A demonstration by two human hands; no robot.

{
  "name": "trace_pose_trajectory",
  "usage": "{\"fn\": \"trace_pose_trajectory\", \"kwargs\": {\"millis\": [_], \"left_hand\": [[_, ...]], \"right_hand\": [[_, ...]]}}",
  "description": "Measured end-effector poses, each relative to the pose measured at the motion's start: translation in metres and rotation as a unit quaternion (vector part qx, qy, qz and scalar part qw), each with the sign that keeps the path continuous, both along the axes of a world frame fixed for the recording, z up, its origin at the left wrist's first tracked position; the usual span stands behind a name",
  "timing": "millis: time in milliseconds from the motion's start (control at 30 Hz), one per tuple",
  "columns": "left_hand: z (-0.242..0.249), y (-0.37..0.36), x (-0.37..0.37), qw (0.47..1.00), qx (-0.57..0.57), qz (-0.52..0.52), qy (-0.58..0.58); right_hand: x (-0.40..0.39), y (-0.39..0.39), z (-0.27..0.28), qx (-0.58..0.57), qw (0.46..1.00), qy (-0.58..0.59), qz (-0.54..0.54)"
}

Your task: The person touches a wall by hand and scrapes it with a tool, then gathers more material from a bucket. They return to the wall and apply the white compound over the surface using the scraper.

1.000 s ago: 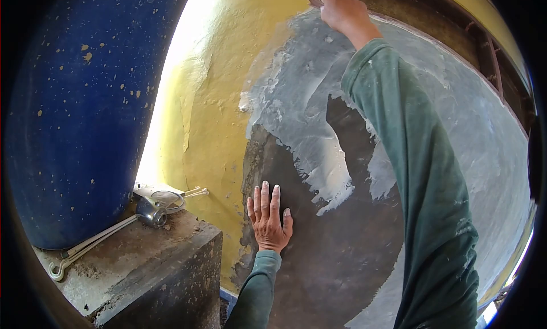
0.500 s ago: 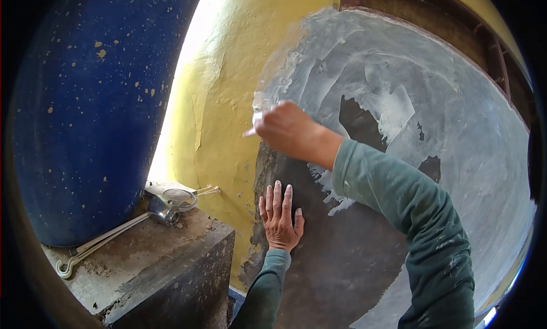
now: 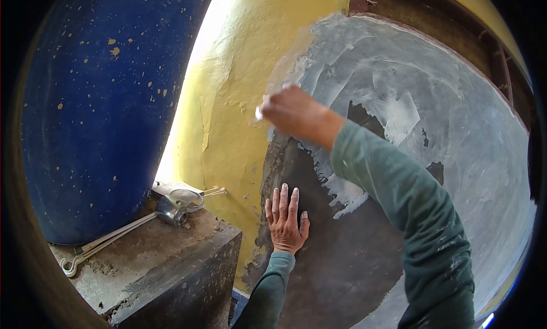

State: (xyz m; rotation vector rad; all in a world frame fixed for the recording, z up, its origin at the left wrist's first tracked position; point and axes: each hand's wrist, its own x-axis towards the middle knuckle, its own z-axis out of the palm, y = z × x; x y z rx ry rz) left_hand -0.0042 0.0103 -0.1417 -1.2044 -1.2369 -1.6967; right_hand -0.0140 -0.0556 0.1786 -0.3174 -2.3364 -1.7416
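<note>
My right hand (image 3: 296,113) is closed around a thin scraper smeared with white putty (image 3: 260,113); motion blurs it and my fingers hide most of it. It is at the left border of the whitish putty coat (image 3: 450,107), by the yellow paint. Below it, my left hand (image 3: 286,223) lies flat on the dark bare wall (image 3: 336,255), fingers spread and pointing up, holding nothing. Putty whitens its fingertips. Ragged dark gaps show in the coat right of my right wrist.
A large blue barrel (image 3: 102,112) stands at left on a concrete ledge (image 3: 142,260). On the ledge lie a metal fitting (image 3: 173,210) and white rods with hooked ends (image 3: 114,238). Yellow wall (image 3: 228,129) runs between barrel and putty. A dark reddish-brown frame (image 3: 421,10) borders the top right.
My right hand has moved up along the putty's left border with the scraper. My left hand stays flat on the wall. The whole view has shifted slightly.
</note>
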Motion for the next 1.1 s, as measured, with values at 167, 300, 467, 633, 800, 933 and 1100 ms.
{"fn": "trace_pose_trajectory", "kwargs": {"millis": [167, 300, 467, 633, 800, 933, 1100], "left_hand": [[0.002, -0.001, 0.002, 1.0, 0.005, -0.001, 0.01], [0.001, -0.001, 0.001, 1.0, 0.002, 0.001, 0.001], [0.003, -0.001, 0.0, 1.0, -0.001, 0.001, 0.002], [0.002, -0.002, 0.001, 1.0, -0.003, 0.001, 0.001], [0.001, -0.002, 0.001, 1.0, -0.002, 0.001, 0.001], [0.003, -0.004, 0.001, 1.0, -0.003, -0.002, 0.002], [0.001, -0.006, -0.002, 1.0, -0.003, 0.013, 0.011]], "right_hand": [[0.042, -0.009, 0.019, -0.141, 0.986, 0.005, 0.093], [0.077, -0.018, 0.118, -0.08, 0.968, 0.214, 0.103], [0.105, -0.005, 0.209, 0.054, 0.942, 0.263, 0.2], [0.089, 0.029, 0.204, 0.157, 0.951, 0.24, 0.112], [0.074, 0.055, 0.171, 0.178, 0.959, 0.217, 0.044], [0.083, 0.059, 0.112, 0.177, 0.968, 0.158, 0.084], [0.107, 0.019, 0.066, 0.072, 0.994, 0.046, 0.072]]}}
